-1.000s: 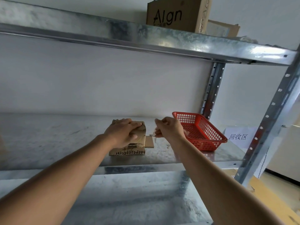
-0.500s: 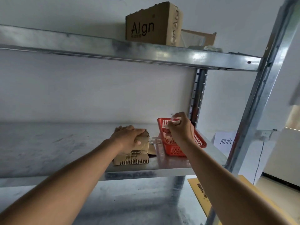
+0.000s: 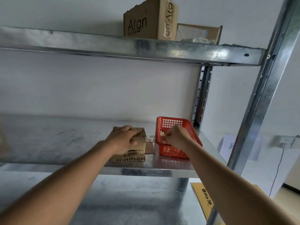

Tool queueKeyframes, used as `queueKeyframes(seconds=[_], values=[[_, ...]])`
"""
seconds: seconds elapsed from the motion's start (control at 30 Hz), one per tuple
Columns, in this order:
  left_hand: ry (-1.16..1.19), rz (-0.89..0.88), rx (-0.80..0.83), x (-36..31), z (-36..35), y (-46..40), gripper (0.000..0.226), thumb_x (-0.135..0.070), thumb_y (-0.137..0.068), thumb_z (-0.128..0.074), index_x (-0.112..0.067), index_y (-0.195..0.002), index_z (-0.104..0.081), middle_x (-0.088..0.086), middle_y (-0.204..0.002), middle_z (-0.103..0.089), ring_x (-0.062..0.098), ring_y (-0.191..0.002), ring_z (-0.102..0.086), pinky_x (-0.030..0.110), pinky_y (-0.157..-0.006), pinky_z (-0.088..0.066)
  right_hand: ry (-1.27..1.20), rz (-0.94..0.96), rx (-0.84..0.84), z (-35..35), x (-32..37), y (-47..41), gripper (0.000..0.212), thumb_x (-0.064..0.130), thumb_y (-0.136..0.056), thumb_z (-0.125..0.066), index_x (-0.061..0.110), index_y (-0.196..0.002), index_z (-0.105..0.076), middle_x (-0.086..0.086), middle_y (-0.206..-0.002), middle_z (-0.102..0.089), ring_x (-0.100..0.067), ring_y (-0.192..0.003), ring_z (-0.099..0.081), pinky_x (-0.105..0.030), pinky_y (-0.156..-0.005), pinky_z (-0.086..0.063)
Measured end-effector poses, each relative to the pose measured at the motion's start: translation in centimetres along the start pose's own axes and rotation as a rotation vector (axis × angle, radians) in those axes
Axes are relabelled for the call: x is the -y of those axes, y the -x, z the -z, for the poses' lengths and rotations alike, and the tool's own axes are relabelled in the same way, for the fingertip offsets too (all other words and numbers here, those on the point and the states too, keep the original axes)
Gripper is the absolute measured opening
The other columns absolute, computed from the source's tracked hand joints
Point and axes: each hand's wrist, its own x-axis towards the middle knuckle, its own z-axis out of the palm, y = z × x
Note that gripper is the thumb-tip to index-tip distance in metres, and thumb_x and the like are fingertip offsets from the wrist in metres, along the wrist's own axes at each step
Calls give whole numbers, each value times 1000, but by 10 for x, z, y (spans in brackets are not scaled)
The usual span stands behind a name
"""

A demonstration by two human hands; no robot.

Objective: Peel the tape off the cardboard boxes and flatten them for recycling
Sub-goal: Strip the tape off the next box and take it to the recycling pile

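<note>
Right now my left hand [image 3: 125,139] lies palm down on the small cardboard box [image 3: 131,151], fingers spread flat across its top and thumb along its near side, pressing rather than clasping. That box sits on the middle metal shelf [image 3: 65,143], its corrugated edge facing me and one flap [image 3: 149,147] folded out flat to its right, just beside the red basket [image 3: 172,124]. Over the basket's near half my right hand [image 3: 176,138] has its fingers curled in, pinching a pale crumpled scrap of tape [image 3: 162,133] at the fingertips, down within the basket's walls. Whether the scrap touches the basket floor, I cannot tell. Higher up, on the top shelf [image 3: 178,49], stands a bigger brown carton printed "Algn" [image 3: 142,21]. Farther right, past the steel upright [image 3: 263,95], a white paper sign [image 3: 227,145] hangs on the wall.
</note>
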Motion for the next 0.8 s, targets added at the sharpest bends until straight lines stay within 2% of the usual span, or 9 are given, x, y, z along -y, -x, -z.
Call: queueKeyframes(seconds=[0.07,0.1,0.2,0.33,0.5,0.67,0.8], values=[[-5,9,6,-1,-1,1,59,-39,-106,-51,-43,-160,-26,-5,-161,-32,31,-143,-33,44,-114,-34,49,46,-5,3,0,-1,23,34,-91,-76,16,-105,-80,2,-101,-76,-6,-80,-65,-17,-69,-49],[-9,9,6,-1,-1,1,59,-39,-106,-50,-43,-160,-26,-5,-162,-31,32,-144,-32,44,-115,-33,61,67,3,4,0,-2,22,33,-92,-75,16,-106,-80,2,-101,-76,-5,-79,-64,-15,-69,-48],[-24,12,7,0,0,0,59,-40,-107,-49,-43,-160,-25,-4,-164,-28,32,-146,-29,44,-118,-28,26,63,94,9,2,-2,24,33,-99,-67,12,-105,-79,5,-76,-69,-3,-60,-57,-11,-53,-41],[-12,26,19,-1,0,0,59,-40,-107,-50,-43,-160,-26,-4,-165,-27,31,-146,-29,43,-117,-28,-62,-2,170,10,2,-6,26,32,-98,-69,12,-110,-78,0,-83,-71,-8,-64,-58,-18,-60,-44],[8,32,32,0,2,-1,60,-40,-106,-52,-44,-160,-26,-5,-164,-28,33,-144,-30,44,-116,-28,-165,-53,91,6,-3,-8,19,30,-87,-81,14,-98,-81,0,-84,-74,-11,-72,-66,-18,-58,-46],[17,17,47,2,5,-3,60,-40,-106,-52,-45,-159,-27,-4,-162,-30,33,-143,-32,43,-115,-29,-211,-160,-30,5,-6,-9,31,39,-75,-90,16,-94,-81,3,-89,-73,-13,-81,-66,-21,-63,-49],[15,11,58,4,7,-6,60,-41,-105,-52,-47,-159,-26,-3,-160,-32,32,-141,-35,42,-115,-30,-252,-90,-68,5,-8,-7,40,38,-67,-95,21,-95,-72,6,-94,-69,-12,-85,-65,-26,-70,-55]])
